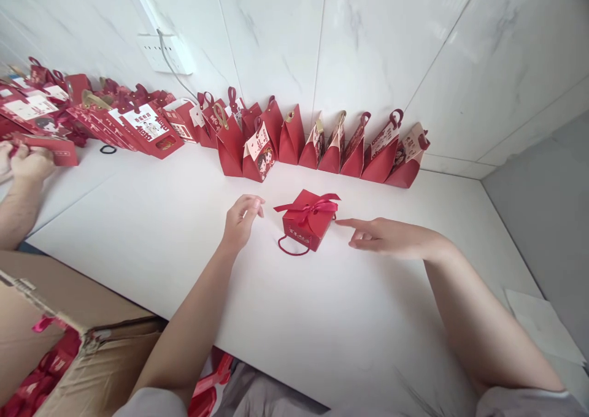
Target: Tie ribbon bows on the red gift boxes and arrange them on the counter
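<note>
A small red gift box [306,218] with a red ribbon bow on top stands on the white table between my hands. A dark red cord handle loops from its front onto the tabletop. My left hand [242,218] hovers just left of the box, apart from it, its fingers curled in and the thumb against them; nothing shows in it. On the other side is my right hand [381,236], index finger stretched toward the box and the other fingers partly bent. That fingertip is at the box's right side, by a bit of cord; I cannot tell whether it touches.
A row of red gift boxes [354,153] lines the wall, with more piled at the back left. Another person's hand [34,159] holds a red box at the far left. A cardboard carton [101,294] of red items stands at the table's front left.
</note>
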{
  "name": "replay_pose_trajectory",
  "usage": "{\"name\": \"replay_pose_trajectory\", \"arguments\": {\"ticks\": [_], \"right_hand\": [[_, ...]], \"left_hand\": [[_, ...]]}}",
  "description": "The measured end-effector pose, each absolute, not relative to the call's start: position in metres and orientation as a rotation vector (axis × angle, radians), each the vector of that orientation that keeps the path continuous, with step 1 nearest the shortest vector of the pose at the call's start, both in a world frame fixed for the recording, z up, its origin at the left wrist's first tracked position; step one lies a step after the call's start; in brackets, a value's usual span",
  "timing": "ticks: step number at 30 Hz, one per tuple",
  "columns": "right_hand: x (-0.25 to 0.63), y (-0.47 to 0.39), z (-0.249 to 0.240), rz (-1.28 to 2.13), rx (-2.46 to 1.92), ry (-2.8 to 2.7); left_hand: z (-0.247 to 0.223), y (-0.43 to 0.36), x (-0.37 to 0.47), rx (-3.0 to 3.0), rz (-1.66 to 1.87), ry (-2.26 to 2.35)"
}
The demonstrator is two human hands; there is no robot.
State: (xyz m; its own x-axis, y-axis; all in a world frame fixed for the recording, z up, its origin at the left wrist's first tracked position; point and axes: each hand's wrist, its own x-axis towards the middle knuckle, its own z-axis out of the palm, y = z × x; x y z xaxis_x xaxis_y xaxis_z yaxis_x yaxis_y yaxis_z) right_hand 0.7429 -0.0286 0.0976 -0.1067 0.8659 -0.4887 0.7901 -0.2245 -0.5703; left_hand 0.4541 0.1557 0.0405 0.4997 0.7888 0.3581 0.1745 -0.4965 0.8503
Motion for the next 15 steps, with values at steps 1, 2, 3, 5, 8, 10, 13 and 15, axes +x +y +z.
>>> {"name": "replay_pose_trajectory", "arguments": {"ticks": [1,2,3,5,8,10,13,15], "right_hand": [[0.745,-0.028,0.096,1.211,-2.089,-1.862],[0.745,-0.028,0.095,1.184,-2.123,-1.844],[0.745,-0.027,0.094,1.177,-2.125,-1.84],[0.743,-0.025,0.093,1.216,-2.046,-1.861],[0.736,-0.021,0.092,1.258,-1.814,-1.84],[0.734,-0.02,0.092,1.224,-1.716,-1.766],[0.735,-0.023,0.093,1.183,-1.749,-1.688],[0.736,-0.026,0.095,1.196,-1.801,-1.686]], "left_hand": [[0.04,0.156,0.455,1.928,0.977,0.775],[0.04,0.154,0.456,1.892,0.93,0.752],[0.041,0.152,0.458,1.857,0.857,0.727],[0.041,0.147,0.46,1.806,0.715,0.663],[0.042,0.142,0.46,1.808,0.676,0.546],[0.043,0.14,0.459,1.846,0.781,0.544],[0.052,0.134,0.458,2.046,1.005,0.703],[0.066,0.128,0.462,2.27,1.006,0.734]]}}
